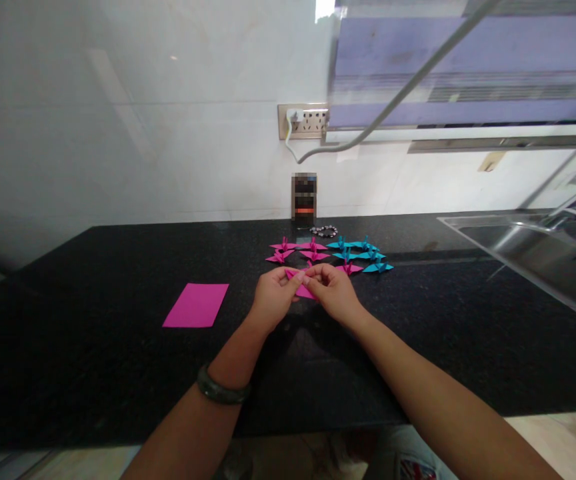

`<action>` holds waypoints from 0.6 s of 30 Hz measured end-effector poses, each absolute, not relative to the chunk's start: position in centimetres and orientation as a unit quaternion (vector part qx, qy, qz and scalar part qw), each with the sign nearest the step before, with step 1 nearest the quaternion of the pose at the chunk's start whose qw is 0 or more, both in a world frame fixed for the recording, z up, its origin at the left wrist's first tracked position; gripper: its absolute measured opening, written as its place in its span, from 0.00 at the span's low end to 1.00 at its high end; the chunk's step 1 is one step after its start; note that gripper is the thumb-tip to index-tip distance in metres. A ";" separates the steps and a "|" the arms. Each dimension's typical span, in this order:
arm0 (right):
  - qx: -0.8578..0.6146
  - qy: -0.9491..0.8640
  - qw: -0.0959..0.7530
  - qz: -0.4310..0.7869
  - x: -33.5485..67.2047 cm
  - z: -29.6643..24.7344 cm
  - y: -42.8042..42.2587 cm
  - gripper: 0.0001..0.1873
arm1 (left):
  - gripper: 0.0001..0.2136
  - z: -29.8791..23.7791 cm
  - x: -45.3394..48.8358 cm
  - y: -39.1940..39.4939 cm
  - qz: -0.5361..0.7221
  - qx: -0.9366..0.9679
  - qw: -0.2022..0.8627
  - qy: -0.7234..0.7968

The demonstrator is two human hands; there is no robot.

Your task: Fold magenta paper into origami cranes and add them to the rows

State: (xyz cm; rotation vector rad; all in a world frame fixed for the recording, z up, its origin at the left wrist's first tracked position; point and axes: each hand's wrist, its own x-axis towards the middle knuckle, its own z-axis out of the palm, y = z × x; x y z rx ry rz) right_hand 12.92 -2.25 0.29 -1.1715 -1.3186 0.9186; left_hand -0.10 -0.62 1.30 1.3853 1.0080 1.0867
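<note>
Both my hands meet over the black countertop and pinch a partly folded pink paper piece. My left hand grips its left end with curled fingers. My right hand grips its right side, fingertips pressed on the fold. Just beyond my hands lie several finished pink paper cranes and, to their right, several teal paper cranes. A flat pink paper sheet lies to the left of my left hand.
A small dark box stands against the white wall, with a bead bracelet beside it. A wall socket has a white cable plugged in. A steel sink sits at the right. The counter's front edge runs near my forearms.
</note>
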 end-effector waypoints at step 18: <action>-0.515 -0.553 0.537 0.375 12.8 0.3 -2.4 0.11 | 0.29 1.7 -0.2 -0.5 0.476 0.474 0.614 0.415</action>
